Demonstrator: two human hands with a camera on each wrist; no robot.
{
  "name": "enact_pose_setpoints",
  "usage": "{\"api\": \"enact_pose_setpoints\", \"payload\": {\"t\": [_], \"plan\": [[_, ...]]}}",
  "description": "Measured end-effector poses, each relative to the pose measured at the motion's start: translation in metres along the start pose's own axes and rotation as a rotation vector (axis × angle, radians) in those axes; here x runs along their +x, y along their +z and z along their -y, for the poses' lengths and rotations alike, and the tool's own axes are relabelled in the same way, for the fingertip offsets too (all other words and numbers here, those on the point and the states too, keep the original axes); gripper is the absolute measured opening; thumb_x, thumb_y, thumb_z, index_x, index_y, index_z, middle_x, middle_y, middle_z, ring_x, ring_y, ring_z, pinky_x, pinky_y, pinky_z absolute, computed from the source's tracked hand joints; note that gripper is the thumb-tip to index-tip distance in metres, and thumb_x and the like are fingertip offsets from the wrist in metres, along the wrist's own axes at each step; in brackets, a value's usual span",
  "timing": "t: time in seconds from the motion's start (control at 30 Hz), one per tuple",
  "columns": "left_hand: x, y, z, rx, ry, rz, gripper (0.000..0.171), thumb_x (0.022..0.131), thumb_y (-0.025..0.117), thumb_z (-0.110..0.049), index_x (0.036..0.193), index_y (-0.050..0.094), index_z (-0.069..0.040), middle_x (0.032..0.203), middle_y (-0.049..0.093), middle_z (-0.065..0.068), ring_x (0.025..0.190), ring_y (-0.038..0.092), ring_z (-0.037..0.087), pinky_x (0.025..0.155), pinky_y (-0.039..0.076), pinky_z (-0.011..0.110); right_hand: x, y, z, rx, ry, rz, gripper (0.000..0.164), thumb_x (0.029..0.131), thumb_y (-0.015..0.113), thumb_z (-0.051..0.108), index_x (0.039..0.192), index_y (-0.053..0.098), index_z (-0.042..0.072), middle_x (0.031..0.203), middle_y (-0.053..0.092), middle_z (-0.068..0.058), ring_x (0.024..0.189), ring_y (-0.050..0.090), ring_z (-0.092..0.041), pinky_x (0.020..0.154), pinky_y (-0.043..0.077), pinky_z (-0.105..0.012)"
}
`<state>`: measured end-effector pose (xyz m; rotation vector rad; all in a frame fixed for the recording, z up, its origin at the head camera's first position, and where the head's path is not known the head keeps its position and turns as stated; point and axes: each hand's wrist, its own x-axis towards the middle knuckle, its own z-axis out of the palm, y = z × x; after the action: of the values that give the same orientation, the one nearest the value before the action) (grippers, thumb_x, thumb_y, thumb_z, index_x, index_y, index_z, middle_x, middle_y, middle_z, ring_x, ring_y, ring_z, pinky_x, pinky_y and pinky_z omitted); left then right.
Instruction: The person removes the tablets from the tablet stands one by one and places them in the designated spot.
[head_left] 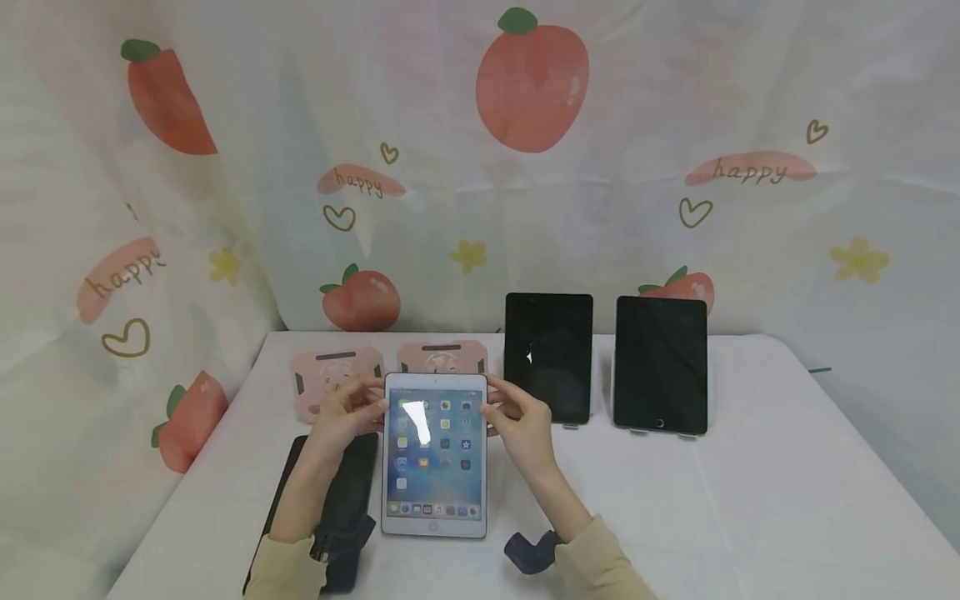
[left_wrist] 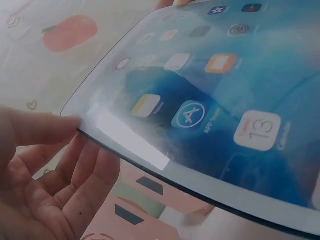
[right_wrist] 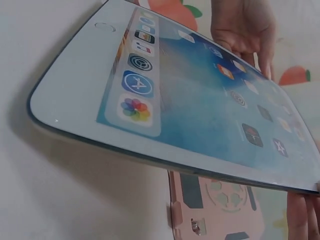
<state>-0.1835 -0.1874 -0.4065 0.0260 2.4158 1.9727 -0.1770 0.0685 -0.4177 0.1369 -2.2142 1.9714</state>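
Observation:
A white-framed tablet (head_left: 435, 462) with its home screen lit is held by both hands, one at each side near the top. My left hand (head_left: 348, 414) pinches the left edge, thumb on the front and fingers (left_wrist: 95, 172) behind. On the opposite edge my right hand (head_left: 523, 427) pinches in the same way; only some of its fingers (right_wrist: 298, 217) show in the right wrist view. A shadow falls on the white cloth under the tablet's lower end in that view. Behind the tablet lie two pink tablet cases (head_left: 337, 379), the right one partly hidden.
Two dark-screened tablets, one (head_left: 549, 358) nearer the middle and another (head_left: 661, 367) to its right, stand propped at the back. Under my left forearm a dark flat device (head_left: 352, 483) lies on the white tablecloth (head_left: 750, 500). A peach-printed curtain (head_left: 600, 225) hangs behind the table.

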Motion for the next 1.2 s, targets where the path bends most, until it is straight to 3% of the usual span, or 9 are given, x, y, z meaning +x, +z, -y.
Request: {"api": "enact_pose_setpoints", "payload": {"t": [0.2, 0.43, 0.7, 1.0, 1.2], "plan": [[-0.003, 0.000, 0.007, 0.007, -0.023, 0.037, 0.036, 0.089, 0.064, -0.006, 0.124, 0.055, 0.001, 0.084, 0.058, -0.003, 0.076, 0.062, 0.012, 0.073, 0.057, 0.026, -0.010, -0.001, -0.005, 0.034, 0.054, -0.011, 0.042, 0.085, 0.067, -0.001, 0.126, 0.063, 0.008, 0.093, 0.064, -0.017, 0.071, 0.064, -0.015, 0.064, 0.059, -0.031], [-0.003, -0.001, 0.012, 0.007, -0.002, 0.089, 0.035, 0.090, 0.064, -0.008, 0.122, 0.054, 0.003, 0.084, 0.057, -0.001, 0.076, 0.062, 0.014, 0.075, 0.058, 0.029, -0.014, -0.001, -0.009, 0.038, 0.060, -0.013, 0.041, 0.084, 0.066, -0.003, 0.125, 0.064, 0.006, 0.093, 0.065, -0.019, 0.067, 0.065, -0.011, 0.063, 0.059, -0.032], [0.000, 0.000, 0.014, -0.008, -0.052, 0.128, 0.034, 0.089, 0.062, -0.006, 0.121, 0.054, 0.003, 0.081, 0.059, -0.002, 0.073, 0.061, 0.015, 0.071, 0.057, 0.029, -0.013, 0.000, -0.013, 0.049, 0.139, -0.024, 0.040, 0.083, 0.066, -0.003, 0.123, 0.065, 0.005, 0.092, 0.064, -0.019, 0.064, 0.066, -0.013, 0.060, 0.058, -0.027], [0.004, 0.001, 0.022, 0.020, -0.127, 0.115, 0.031, 0.088, 0.060, -0.005, 0.118, 0.054, 0.002, 0.082, 0.058, 0.003, 0.073, 0.059, 0.018, 0.069, 0.057, 0.029, -0.011, 0.004, -0.021, 0.076, 0.188, 0.005, 0.041, 0.084, 0.065, -0.001, 0.125, 0.062, 0.001, 0.090, 0.063, -0.015, 0.066, 0.065, -0.011, 0.061, 0.059, -0.034], [0.005, -0.001, 0.026, 0.038, -0.157, 0.142, 0.032, 0.087, 0.060, -0.006, 0.118, 0.052, 0.002, 0.082, 0.060, 0.003, 0.071, 0.060, 0.017, 0.067, 0.058, 0.028, -0.009, 0.006, -0.027, 0.063, 0.232, 0.007, 0.039, 0.082, 0.064, -0.001, 0.122, 0.064, 0.003, 0.085, 0.063, -0.010, 0.064, 0.064, -0.011, 0.060, 0.058, -0.030]]}}
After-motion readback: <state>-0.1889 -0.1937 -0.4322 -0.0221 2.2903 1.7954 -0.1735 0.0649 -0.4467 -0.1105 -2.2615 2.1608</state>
